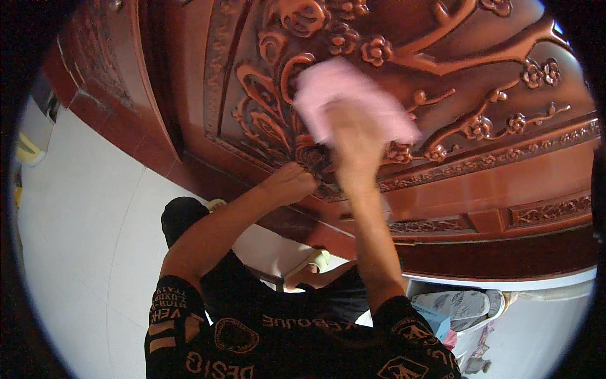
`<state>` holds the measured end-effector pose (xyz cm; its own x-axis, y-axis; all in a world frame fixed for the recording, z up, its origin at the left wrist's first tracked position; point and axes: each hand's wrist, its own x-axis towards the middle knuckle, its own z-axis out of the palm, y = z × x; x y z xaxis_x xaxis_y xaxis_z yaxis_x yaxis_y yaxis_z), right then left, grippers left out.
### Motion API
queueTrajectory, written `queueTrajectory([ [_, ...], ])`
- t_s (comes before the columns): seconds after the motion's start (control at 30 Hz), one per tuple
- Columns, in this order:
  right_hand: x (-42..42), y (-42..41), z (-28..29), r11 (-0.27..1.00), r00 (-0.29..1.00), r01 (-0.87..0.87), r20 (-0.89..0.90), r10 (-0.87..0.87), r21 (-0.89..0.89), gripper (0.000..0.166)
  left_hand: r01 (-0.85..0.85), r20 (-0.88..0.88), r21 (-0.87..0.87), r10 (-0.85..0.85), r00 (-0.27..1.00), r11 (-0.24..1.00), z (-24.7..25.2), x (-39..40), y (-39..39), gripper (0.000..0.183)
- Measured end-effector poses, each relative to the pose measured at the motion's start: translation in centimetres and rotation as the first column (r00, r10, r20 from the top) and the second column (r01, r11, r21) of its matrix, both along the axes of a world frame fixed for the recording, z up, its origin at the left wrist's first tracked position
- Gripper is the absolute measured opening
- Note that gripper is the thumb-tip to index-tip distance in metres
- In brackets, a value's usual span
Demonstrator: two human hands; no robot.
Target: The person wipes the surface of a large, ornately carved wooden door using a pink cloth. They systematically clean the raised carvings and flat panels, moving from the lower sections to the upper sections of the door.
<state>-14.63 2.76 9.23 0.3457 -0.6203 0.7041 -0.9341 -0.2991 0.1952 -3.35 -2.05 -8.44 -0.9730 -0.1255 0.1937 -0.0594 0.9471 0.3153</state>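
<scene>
A large carved, reddish-brown wooden panel with blossoms, branches and leaves in relief stands before me. My right hand, blurred, presses a pink cloth over the carving near the panel's middle; the cloth spreads beyond my fingers. Left of it and lower, my left hand rests with curled fingers by the carved lower corner of the panel's frame. I see nothing in it. The cloth hides part of the carved blossoms and leaves.
Pale tiled floor lies at the left. A wooden ledge runs below the panel. At the lower right are a grey leaf-patterned cushion and a light blue box. A pale green slipper is on my foot.
</scene>
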Motion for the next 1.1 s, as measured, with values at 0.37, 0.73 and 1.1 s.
queueTrajectory([
  [0.37,-4.6,10.4,1.4,0.970,0.984,0.181,0.026,-0.179,-0.161,0.028,-0.047,-0.236,0.081,0.065,0.970,0.996,-2.6,-0.1,1.0,0.014],
  [0.73,-4.2,7.5,-6.2,0.953,0.844,0.302,0.468,-0.261,-0.012,0.042,0.033,-0.107,-0.036,-0.037,0.994,0.999,-1.1,0.4,0.7,0.012],
  [1.1,-7.5,13.6,-1.7,0.987,0.590,0.129,0.808,0.000,-0.095,0.029,-0.023,-0.051,0.122,0.030,0.998,0.992,-1.0,0.1,1.4,0.012],
])
